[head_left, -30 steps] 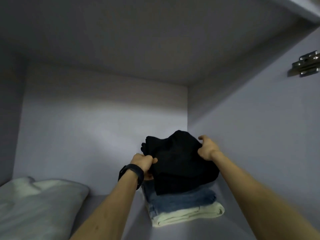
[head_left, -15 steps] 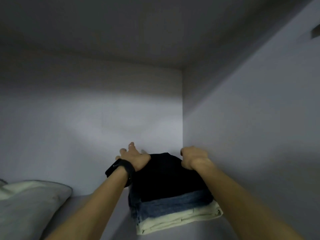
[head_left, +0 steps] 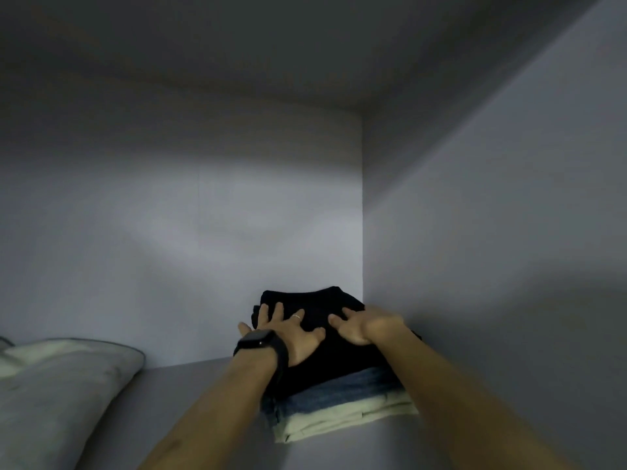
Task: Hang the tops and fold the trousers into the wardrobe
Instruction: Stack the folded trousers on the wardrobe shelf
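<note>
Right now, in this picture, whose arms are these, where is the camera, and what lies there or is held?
No machine: a person wears the camera on the head, so you see their arms reaching onto a wardrobe shelf. In the right corner is a pile: black trousers on top, blue jeans below, a pale garment lowest. The left hand and the right hand press flat on the black trousers, fingers spread; nothing is gripped. A grey pillow lies at the left.
</note>
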Demonstrator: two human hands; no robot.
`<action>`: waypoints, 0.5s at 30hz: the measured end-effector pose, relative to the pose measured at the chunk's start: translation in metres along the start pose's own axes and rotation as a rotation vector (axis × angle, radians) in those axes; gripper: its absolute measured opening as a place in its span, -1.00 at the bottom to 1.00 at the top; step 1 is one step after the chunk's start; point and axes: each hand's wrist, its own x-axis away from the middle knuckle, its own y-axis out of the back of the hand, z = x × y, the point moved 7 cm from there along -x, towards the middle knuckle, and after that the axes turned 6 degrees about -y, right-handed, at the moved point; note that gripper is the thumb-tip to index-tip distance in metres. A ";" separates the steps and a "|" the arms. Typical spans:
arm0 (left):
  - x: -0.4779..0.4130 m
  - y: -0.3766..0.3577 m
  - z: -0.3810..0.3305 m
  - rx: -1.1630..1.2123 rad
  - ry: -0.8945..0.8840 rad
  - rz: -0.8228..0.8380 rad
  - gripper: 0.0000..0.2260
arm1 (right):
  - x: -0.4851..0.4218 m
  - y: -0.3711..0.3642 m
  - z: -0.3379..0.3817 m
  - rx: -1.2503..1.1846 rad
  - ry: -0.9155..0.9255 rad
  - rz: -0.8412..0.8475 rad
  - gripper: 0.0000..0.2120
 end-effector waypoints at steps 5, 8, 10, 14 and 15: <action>-0.046 0.017 -0.006 -0.083 0.008 0.067 -0.08 | -0.001 0.035 0.025 -0.134 0.169 -0.197 -0.38; -0.060 -0.004 0.007 -0.033 -0.019 0.053 -0.10 | -0.020 0.008 0.026 -0.186 0.214 -0.107 -0.36; -0.063 -0.017 0.019 0.047 -0.026 -0.003 -0.11 | -0.035 -0.011 0.024 -0.166 0.228 -0.030 -0.32; -0.064 -0.019 0.021 0.140 -0.016 -0.033 -0.05 | -0.042 -0.011 0.024 -0.072 0.265 0.054 -0.43; -0.063 -0.019 0.020 0.158 -0.014 -0.038 -0.06 | -0.042 -0.010 0.024 -0.058 0.272 0.045 -0.44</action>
